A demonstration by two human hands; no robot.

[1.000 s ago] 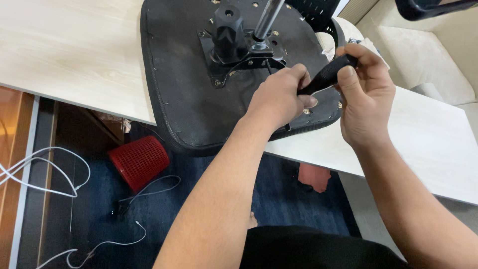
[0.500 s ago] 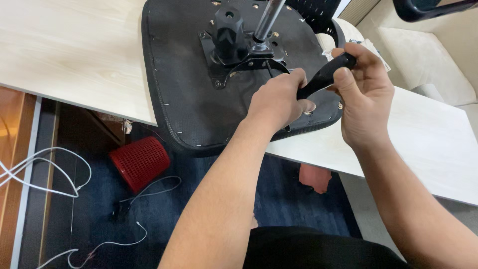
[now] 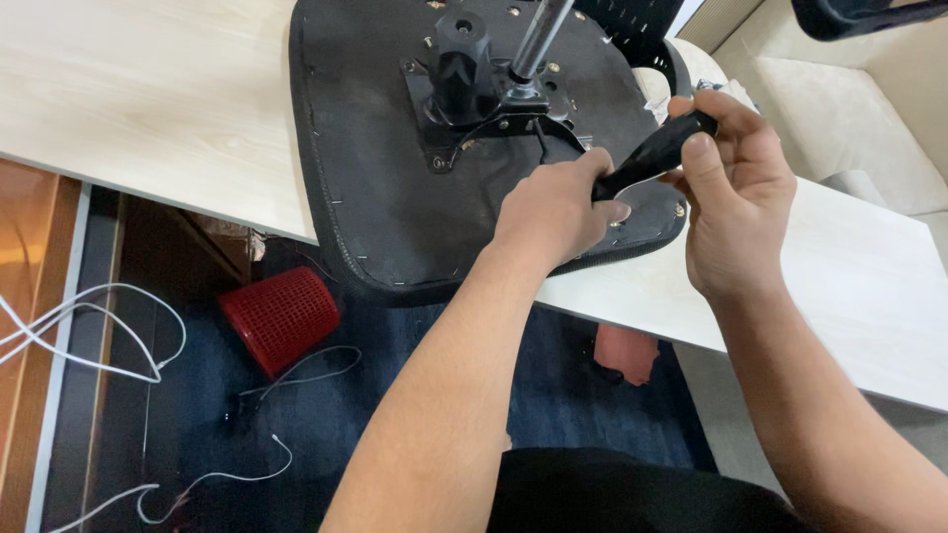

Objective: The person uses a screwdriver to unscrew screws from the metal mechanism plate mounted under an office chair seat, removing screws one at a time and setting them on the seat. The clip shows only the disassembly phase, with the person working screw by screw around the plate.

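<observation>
An upturned black office chair seat (image 3: 385,188) lies on a light wooden table (image 3: 148,99), its metal mechanism plate (image 3: 484,104) and gas cylinder (image 3: 538,44) facing up. A black lever handle (image 3: 654,153) sticks out from the mechanism toward the right. My left hand (image 3: 553,212) grips the lever's inner end over the seat. My right hand (image 3: 736,192) holds the lever's outer end, thumb on top.
A red mesh waste basket (image 3: 281,316) lies tipped on the dark floor under the table. White cables (image 3: 89,345) trail across the floor at left. A pinkish object (image 3: 627,353) sits under the table edge. A beige sofa (image 3: 859,118) stands at the far right.
Both hands have stayed on the lever handle with only a slight shift; the chair seat has not moved.
</observation>
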